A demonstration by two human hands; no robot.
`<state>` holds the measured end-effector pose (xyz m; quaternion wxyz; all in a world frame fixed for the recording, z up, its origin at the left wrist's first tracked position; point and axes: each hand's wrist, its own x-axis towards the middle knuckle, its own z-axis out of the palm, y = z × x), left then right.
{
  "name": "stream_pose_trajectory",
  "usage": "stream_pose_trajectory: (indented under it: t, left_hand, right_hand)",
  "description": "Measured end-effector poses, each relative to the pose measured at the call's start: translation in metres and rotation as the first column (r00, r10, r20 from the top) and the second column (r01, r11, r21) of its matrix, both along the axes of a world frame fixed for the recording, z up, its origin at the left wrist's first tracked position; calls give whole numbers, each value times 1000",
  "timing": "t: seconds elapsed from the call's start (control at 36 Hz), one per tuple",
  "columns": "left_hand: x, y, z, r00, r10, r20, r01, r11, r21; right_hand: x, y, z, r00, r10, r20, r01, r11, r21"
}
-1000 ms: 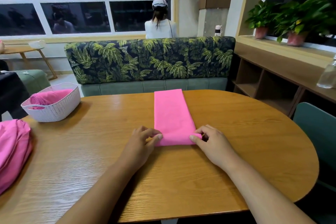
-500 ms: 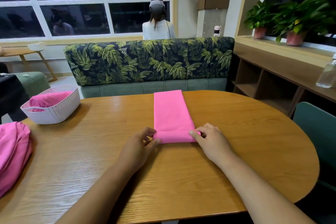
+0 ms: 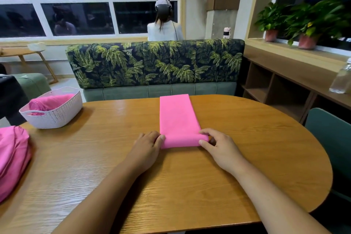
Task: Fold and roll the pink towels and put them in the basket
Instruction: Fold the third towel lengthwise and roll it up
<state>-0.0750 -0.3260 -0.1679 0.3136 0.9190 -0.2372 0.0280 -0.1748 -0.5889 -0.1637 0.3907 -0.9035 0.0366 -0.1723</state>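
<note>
- Folded pink towel [image 3: 177,118]: a long narrow strip lying flat at the middle of the desk [image 3: 190,186]. It runs lengthwise away from the person, and its far end reaches the desk's far edge. The near end is turned up into a low roll that lies crosswise between the two hands.
- Left hand [image 3: 147,148]: palm down on the desk, fingers bent, fingertips closed against the left end of the roll.
- Right hand [image 3: 220,148]: palm down, thumb on the near side of the roll and fingers over its top. The right end of the roll is pinched between them.
- The hands are apart, one at each end of the roll, and both forearms reach in from the near edge.
- White basket [image 3: 57,118]: perforated plastic with a cut-out handle, at the far left of the desk and well apart from the strip.
- Rolled pink towel [image 3: 50,101]: lies inside the basket and rises slightly above its rim.
- Pile of pink towels [image 3: 13,157]: loose and bunched at the left edge of the desk, near the basket.
- Background: palm-print sofa [image 3: 155,62] just behind the desk; a seated person [image 3: 165,28] beyond it, facing the windows; potted plants [image 3: 303,21] on the right sill; a clear bottle [image 3: 342,80] on the wooden shelf unit [image 3: 275,89].
</note>
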Motion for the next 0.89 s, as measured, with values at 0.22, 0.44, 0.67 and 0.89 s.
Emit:
stream_pose_trajectory:
  t: [0.22,0.44,0.67,0.89]
  left_hand:
    - [-4,1,-3,999,34,26,-34,999,22]
    - [-20,11,0,947,-130,295,185,968,-167]
    - [-19,22,0,933,-191,305,197,980,12]
    - [-14,18,-1,948,-161,275,142,986,89]
  right_hand:
    - [-5,-3,-1,999,18,-52,-12,992,124]
    - [0,0,-2,998,-66,-19,67,996,54]
    - [-5,6,-3,983,-79,167,103,984,-144]
    - [-5,4,-3,997,-26,74,40,979,-201]
